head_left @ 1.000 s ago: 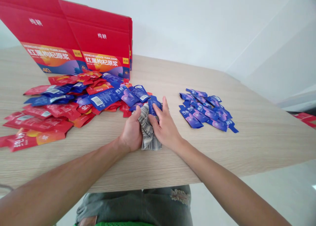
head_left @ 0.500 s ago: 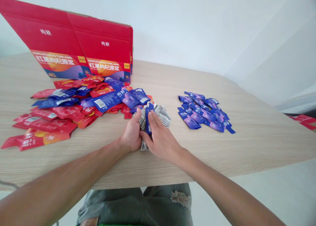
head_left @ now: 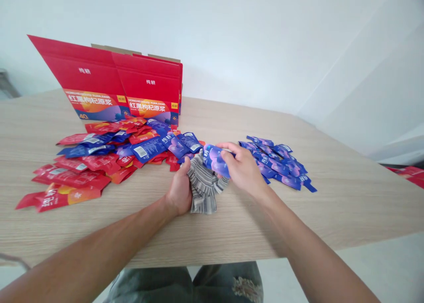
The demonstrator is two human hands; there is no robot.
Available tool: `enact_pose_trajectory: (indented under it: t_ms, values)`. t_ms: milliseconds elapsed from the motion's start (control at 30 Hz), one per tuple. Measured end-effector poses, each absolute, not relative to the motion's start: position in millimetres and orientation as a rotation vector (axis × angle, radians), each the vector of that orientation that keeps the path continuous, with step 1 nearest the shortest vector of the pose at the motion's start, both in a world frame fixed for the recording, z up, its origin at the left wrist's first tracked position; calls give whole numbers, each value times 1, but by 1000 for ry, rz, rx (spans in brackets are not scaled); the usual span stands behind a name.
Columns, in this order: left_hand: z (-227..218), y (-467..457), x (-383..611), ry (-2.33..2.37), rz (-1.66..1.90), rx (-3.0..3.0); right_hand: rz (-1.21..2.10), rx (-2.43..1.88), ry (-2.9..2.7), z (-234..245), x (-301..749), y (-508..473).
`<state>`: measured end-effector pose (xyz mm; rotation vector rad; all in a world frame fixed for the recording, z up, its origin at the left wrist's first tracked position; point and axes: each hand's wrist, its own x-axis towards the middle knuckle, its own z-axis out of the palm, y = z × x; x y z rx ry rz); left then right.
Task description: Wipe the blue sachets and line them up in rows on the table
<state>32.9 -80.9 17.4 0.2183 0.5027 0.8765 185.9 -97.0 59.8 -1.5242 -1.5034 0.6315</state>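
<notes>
Blue packet point(head_left: 214, 160): in my right grip point(head_left: 244, 167), at about 1 o'clock of the striped cloth point(head_left: 202, 186); round purple shapes face up, white 纯耕 turned sideways at its left end.
Red box point(head_left: 142, 69): upright at 10 to 11 o'clock of the cloth; two panels each read 纯耕, then lower down HONG HEI GOUQI YUANJIANG above 红黑枸杞原浆; a 40 shows at lower left.
Mixed pile point(head_left: 99, 162): red and blue packets at 9 to 10 o'clock; 纯耕 reads on the nearest red one, and several turn barcodes up.
Blue cluster point(head_left: 277, 164): on the surface point(head_left: 338, 206) at 2 to 3 o'clock, 纯耕 legible on some.
Right grip: closed on the packet, thumb on top of its right end; my forearm comes from between 4 and 5 o'clock.
Left grip point(head_left: 179, 191): curled around the cloth's left side, thumb pointing toward 12 to 1 o'clock, forearm from 8 o'clock.
</notes>
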Motion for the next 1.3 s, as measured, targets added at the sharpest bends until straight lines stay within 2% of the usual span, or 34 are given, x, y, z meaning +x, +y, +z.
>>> enact_pose_trajectory:
  t_ms: [233,567,700,867,1000,1133,1300]
  values:
    - [20,-83,35,533,843,187,1051,-1180,-957,62,157,-10]
    - [13,-78,34,525,797,237,1148,-1375,-997,36,129,52]
    - [15,-78,35,551,795,241,980,-1500,-1241,33,143,49]
    - [23,-81,35,579,786,235,424,-1785,-1806,53,189,12]
    - [25,-82,35,609,781,222,74,-2226,-2077,72,239,-35]
    - [22,-82,36,602,780,244,58,-2708,-2078,68,271,-74]
    - [18,-82,36,561,798,280,67,-2626,-2124,47,276,-93]
